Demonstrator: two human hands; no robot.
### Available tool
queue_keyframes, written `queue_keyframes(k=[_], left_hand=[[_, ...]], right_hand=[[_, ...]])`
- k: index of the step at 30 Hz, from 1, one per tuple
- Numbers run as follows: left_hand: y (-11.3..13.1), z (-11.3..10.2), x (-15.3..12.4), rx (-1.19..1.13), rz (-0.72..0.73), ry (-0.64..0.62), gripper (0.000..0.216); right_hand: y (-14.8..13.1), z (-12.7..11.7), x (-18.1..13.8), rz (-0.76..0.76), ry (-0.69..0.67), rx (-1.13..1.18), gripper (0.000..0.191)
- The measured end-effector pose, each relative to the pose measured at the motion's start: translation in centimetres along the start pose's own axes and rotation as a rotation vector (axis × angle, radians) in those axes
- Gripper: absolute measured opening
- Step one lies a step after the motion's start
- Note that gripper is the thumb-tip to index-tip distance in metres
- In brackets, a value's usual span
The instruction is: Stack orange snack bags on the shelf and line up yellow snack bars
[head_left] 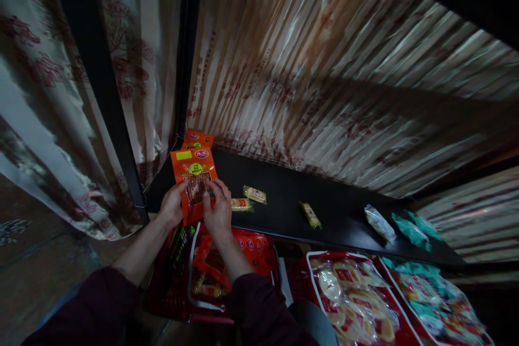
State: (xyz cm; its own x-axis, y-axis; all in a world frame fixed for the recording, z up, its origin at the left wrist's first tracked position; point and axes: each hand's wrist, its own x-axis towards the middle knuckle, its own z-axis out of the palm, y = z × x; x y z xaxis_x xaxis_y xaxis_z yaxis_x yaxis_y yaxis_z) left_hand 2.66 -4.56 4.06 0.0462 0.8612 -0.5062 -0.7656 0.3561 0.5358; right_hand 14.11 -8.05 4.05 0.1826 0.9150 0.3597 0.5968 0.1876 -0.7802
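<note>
Both hands are pinching one orange snack packet (193, 183) left of frame centre: our left hand (172, 206) is gripping its lower left edge, and our right hand (218, 211) is closing thumb and fingers over its lower right corner. The packet is standing upright between the two grips, its clear window facing us, its base hidden behind our fingers. A second orange packet (197, 139) is leaning just behind it, mostly covered, with only its top showing. The printing on both is too blurred to read.

We are holding the packet at the left end of a black shelf (284, 200). Small yellow sweets (254, 194) are lying on the shelf just right of our right hand, and a white packet (379, 223) and green packets (413, 231) are lying well apart towards the right. Below our forearms a red basket (162, 286) is holding more red and orange packets, partly hidden by our dark sleeves. At lower right, two red trays (312, 270) are running off the frame edge. Patterned curtains (324, 65) are filling the background.
</note>
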Motion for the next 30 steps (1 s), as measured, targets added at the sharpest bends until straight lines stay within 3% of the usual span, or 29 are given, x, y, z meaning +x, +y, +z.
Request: queue_keyframes(k=[2,7,11,21,30], left_hand=[[0.2,-0.1,0.1,0.032,-0.018,-0.032,0.018],[0.5,0.0,-0.2,0.121,-0.125,-0.106,0.021],[0.5,0.3,-0.3,0.172,-0.164,-0.132,0.022],[-0.1,-0.1,0.1,0.327,-0.009,-0.271,0.041],[-0.3,-0.2,0.5,0.399,0.096,-0.229,0.052]], right_hand=[[1.1,-0.7,0.6,0.119,0.076,0.065,0.038],[2.5,-1.3,1.4,0.42,-0.116,0.528,0.031],[2.4,-1.0,1.0,0.535,-0.064,0.732,0.024],[3.6,-0.5,1.5,0.586,0.135,0.794,0.029],[4.1,0.4,1.7,0.559,0.082,0.745,0.028]])
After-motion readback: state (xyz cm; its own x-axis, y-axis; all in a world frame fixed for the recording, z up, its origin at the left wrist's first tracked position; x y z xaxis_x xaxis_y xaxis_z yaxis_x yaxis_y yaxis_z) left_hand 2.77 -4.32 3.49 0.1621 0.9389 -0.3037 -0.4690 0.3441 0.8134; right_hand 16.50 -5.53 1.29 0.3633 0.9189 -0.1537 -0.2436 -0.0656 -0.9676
